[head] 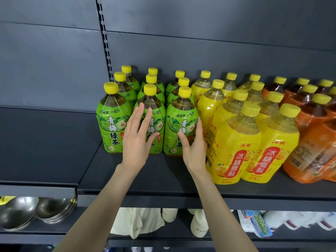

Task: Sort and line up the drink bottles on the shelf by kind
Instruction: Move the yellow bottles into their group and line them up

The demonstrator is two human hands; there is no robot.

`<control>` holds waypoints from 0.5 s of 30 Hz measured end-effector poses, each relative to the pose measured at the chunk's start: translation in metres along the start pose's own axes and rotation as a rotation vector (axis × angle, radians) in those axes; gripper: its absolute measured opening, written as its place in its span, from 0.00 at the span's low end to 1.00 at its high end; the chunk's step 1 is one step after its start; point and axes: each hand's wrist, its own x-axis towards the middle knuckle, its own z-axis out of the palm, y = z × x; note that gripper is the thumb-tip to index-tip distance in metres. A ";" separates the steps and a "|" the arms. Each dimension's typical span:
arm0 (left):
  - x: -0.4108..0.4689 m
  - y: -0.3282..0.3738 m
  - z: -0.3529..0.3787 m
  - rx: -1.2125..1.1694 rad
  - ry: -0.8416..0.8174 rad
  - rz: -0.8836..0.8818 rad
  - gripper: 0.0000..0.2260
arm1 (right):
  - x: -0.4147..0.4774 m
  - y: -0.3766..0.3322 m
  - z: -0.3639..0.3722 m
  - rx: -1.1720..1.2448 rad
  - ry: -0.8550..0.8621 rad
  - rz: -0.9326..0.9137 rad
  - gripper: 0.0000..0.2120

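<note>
1. The green-label bottles [112,120] stood upright at the left of the dark shelf [163,179] in three files running back, yellow caps on, pale amber drink showing at the shoulders.
2. The yellow-label bottles [236,148] stood just to their right, holding near-clear liquid. The orange-label bottles [312,151], with dark brown drink, stood furthest right.
3. The left hand [138,139] was spread, fingers straight, in front of the middle front green bottle [156,124], gripping nothing.
4. The right hand [194,148] lay on the right front green bottle [180,122], thumb on its label and straight fingers along its right side, next to the yellow bottles.
5. A dark back panel [200,33] rose behind. Steel bowls [23,211] sat stacked on the lower left shelf.
</note>
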 end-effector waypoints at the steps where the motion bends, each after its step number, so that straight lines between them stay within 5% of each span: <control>1: 0.000 0.001 -0.001 0.000 -0.013 -0.004 0.31 | -0.001 -0.001 -0.001 -0.018 -0.010 -0.005 0.35; 9: -0.002 0.011 -0.025 -0.055 -0.112 -0.052 0.24 | -0.008 -0.017 -0.014 -0.249 -0.035 -0.013 0.34; 15: -0.013 0.039 -0.048 -0.180 0.037 -0.100 0.08 | -0.037 -0.041 -0.039 -0.241 0.108 -0.138 0.14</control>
